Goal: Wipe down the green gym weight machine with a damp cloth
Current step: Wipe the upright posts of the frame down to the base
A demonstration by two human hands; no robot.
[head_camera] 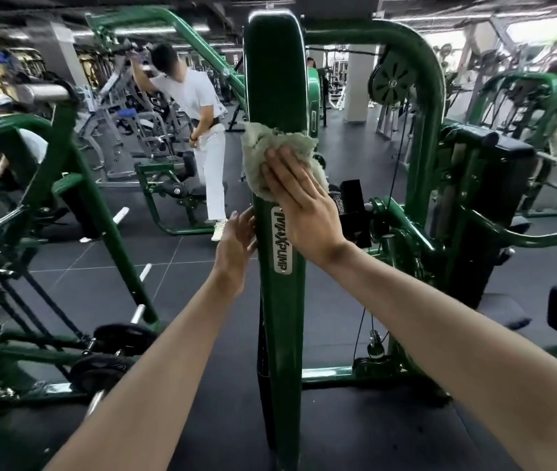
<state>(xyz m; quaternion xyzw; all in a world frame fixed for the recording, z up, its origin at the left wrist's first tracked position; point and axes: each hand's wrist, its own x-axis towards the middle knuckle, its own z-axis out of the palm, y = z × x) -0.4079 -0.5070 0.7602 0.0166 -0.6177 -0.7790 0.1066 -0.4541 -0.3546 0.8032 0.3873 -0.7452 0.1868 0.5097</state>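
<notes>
Right hand [304, 205] spread flat, fingers straight, pressing a crumpled cloth [278, 158] against the front of the upright green post [280, 328] of the weight machine. Cloth pale grey-green, nubbly like terry towel, bunched under and above the fingertips, wrapped partly round the post's left edge. Left hand [236, 246] just below and to the left, fingers loosely extended, fingertips touching the post's left side, holding nothing. Directly under the right palm, fixed to the post, a long silver nameplate [282, 243] with rounded ends and dark lettering running lengthwise. Post itself smooth, glossy painted metal, rounded at the top, broad and flat-faced, standing straight up from a dark rubbery floor mat [355, 433]. To the right of the pressing hand, a curved green tube frame [430, 107] carrying a spoked pulley wheel [390, 83] with a thin black cable hanging down. Farther right, black padded blocks. To the left, more green frames and round black weight plates [124, 338] low down. Beyond the cloth on the left, a person in white clothes [202, 130] standing at another machine.
</notes>
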